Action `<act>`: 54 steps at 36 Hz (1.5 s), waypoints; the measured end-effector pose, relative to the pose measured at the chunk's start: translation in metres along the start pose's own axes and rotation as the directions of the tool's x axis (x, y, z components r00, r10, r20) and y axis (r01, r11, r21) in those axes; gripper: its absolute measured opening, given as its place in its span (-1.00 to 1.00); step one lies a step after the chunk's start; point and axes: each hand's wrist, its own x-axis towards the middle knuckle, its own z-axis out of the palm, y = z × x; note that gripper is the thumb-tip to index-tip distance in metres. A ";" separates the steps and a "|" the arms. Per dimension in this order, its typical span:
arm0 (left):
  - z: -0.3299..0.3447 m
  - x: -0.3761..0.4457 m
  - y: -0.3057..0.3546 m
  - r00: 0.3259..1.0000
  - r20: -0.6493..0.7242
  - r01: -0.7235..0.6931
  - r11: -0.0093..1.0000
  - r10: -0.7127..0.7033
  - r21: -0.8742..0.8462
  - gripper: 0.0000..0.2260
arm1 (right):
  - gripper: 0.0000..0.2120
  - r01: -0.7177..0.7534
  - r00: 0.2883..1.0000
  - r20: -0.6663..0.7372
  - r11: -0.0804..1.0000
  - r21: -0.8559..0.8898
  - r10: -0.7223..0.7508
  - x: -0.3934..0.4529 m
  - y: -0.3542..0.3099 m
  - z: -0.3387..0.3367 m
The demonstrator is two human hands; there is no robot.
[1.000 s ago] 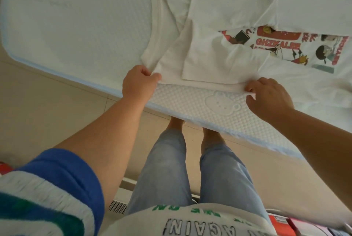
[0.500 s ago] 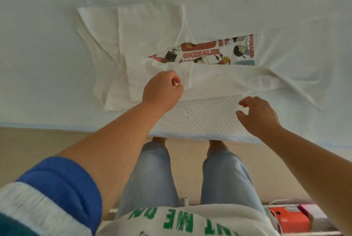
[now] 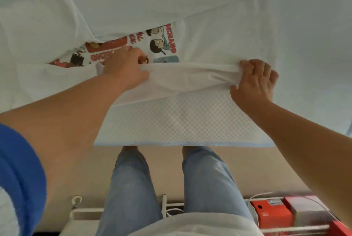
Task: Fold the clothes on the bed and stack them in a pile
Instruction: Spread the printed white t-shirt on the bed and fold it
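Both hands, left hand (image 3: 123,68) and right hand (image 3: 254,81), grip the T-shirt (image 3: 209,45) hem mid-frame on the bed (image 3: 181,121); folding upward seems next.

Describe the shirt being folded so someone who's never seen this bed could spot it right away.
Start at the white bed with the pale blue edge. On it lies a white T-shirt, its near hem gripped by the left hand and right hand. Unlike the plain white bedding around it, it carries a cartoon print with red lettering.

White cartoon-printed T-shirt (image 3: 209,45)
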 end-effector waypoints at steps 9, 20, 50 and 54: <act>-0.006 0.007 0.013 0.987 0.155 -0.025 0.998 0.033 -0.054 -0.87 | -0.59 0.136 0.955 0.263 0.990 0.028 -0.138 0.049 0.053 -0.028; -0.018 -0.019 0.005 0.999 0.036 -0.004 0.961 0.015 -0.276 -0.93 | -0.96 0.162 0.915 0.337 0.967 0.196 -0.221 0.061 0.066 -0.070; -0.037 0.017 -0.058 0.975 0.186 0.108 0.992 -0.117 0.057 -0.81 | -0.83 -0.273 0.959 0.191 0.862 0.428 0.209 0.127 0.038 -0.056; -0.037 0.003 -0.066 0.981 -0.118 0.146 0.985 -0.156 -0.090 -0.76 | -0.82 -0.298 0.953 0.186 0.853 0.429 0.240 0.127 0.036 -0.056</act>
